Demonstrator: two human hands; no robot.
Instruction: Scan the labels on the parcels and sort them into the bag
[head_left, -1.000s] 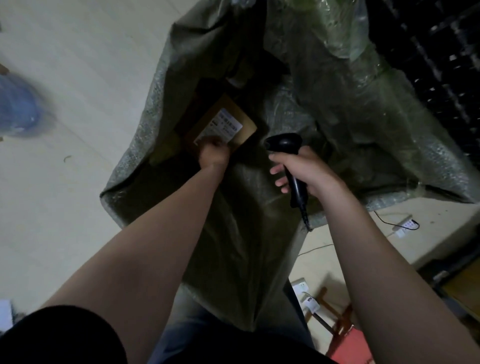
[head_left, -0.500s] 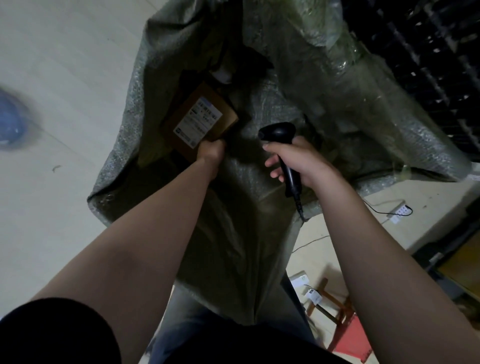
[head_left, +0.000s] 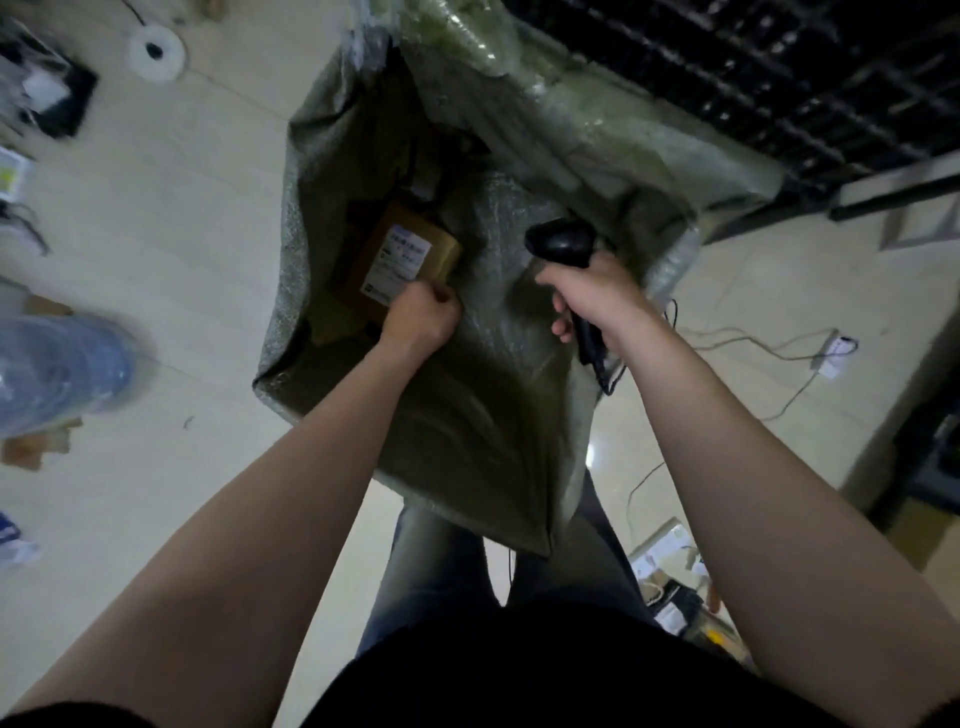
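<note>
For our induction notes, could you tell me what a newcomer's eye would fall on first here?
The big green woven bag fills the centre, mouth open. Inside it is a brown parcel with a white label, its near edge gripped by the left hand. The right hand holds a black scanner over the bag.

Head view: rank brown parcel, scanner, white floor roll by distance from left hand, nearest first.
1. brown parcel: inside the bag, at the fingers of the left hand.
2. scanner: to that hand's right, gripped by the right hand.
3. white roll: on the floor, far upper left.
</note>
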